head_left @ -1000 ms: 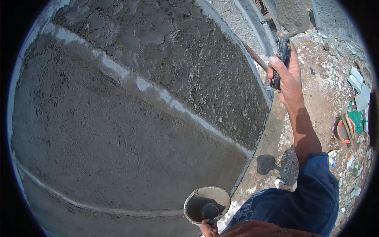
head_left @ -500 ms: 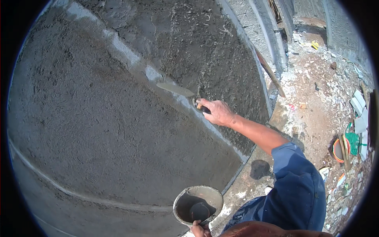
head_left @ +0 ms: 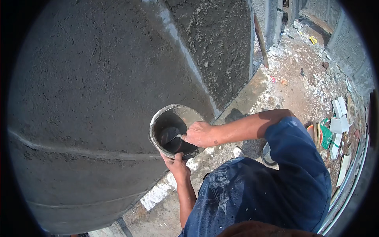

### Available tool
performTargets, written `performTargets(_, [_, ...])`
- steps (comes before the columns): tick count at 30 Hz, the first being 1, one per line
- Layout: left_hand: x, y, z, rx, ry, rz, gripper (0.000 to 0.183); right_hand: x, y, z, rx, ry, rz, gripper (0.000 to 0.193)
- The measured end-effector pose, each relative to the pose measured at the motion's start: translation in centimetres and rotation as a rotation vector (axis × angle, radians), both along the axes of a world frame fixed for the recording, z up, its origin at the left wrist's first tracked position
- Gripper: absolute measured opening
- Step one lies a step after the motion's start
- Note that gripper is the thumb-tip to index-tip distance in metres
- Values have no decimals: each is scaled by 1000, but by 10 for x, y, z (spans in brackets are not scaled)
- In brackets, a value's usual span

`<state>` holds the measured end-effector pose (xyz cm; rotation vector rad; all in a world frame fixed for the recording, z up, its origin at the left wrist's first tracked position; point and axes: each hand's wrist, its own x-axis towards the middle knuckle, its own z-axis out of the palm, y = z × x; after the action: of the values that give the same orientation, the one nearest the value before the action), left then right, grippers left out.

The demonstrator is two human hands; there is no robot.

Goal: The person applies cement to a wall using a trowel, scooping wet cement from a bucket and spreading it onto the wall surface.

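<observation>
A mortar-smeared bucket [head_left: 152, 127] is held up against the wet grey wall [head_left: 90, 79]. My left hand [head_left: 177, 165] grips its near rim, thumb on top and fingers below. My right hand [head_left: 198, 134] reaches over the bucket's right side, closed round the handle of a trowel [head_left: 173, 137]. The trowel's blade points down into the bucket, where shadow hides most of it and the dark contents. Beyond the bucket, a pale strip [head_left: 183, 49] divides the smoother plaster from a rougher, lumpy patch [head_left: 221, 43] on the right.
A rubble-strewn dirt path [head_left: 294, 91] runs along the right. White broken slabs [head_left: 337, 124], a green cloth or bag [head_left: 326, 136] and wood scraps lie there. A wooden stick [head_left: 260, 41] leans by the wall's far end. Pale pipes [head_left: 351, 183] curve at the lower right.
My right hand has brought the trowel from the pale strip on the wall down into the bucket. The bucket now appears higher in view, and the view has shifted toward my body.
</observation>
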<state>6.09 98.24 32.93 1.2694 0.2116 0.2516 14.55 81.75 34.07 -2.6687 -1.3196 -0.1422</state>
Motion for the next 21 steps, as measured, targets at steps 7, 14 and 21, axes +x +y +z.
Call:
performTargets(7, [9,1,14,57,-161,92,63,36,-6,13,-64,30,-223,23])
performTargets(14, [3,25,-17,229,-56,71,60,37,10,56,-54,35,-255,22])
performTargets(21, [-6,25,-7,316,-27,62,72,20,26,40,-43,-178,-77,29])
